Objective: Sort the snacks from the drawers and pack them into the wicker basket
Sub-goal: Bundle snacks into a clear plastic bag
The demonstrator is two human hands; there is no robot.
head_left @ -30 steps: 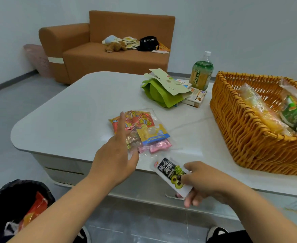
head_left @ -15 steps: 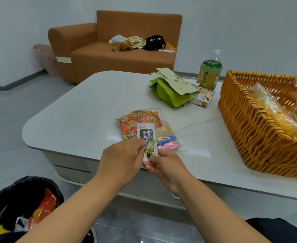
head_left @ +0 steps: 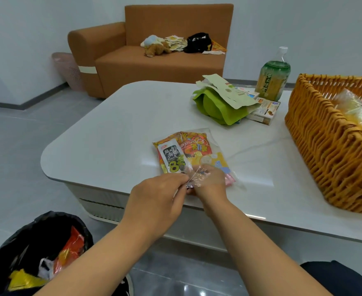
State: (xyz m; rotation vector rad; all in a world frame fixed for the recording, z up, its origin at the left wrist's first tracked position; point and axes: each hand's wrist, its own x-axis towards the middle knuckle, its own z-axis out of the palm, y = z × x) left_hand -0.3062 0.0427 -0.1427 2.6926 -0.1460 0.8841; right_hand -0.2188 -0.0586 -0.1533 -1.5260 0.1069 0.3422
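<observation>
Black plastic lines a rubbish bin (head_left: pixel 37 251) at lower left. On the white table (head_left: pixel 111 133), a black-and-white sunflower-seed packet (head_left: pixel 171 157) lies in a clear plastic bag (head_left: pixel 208 167) with orange and yellow snack packs. The left hand (head_left: pixel 154 201) pinches the bag's near edge. The right hand (head_left: pixel 210 184), seen through the film, seems tucked in the mouth, probably holding it open; its grip is unclear. Farther right, beyond a green pouch (head_left: pixel 218 107), stands the orange wicker basket (head_left: pixel 329 146), already holding snacks.
</observation>
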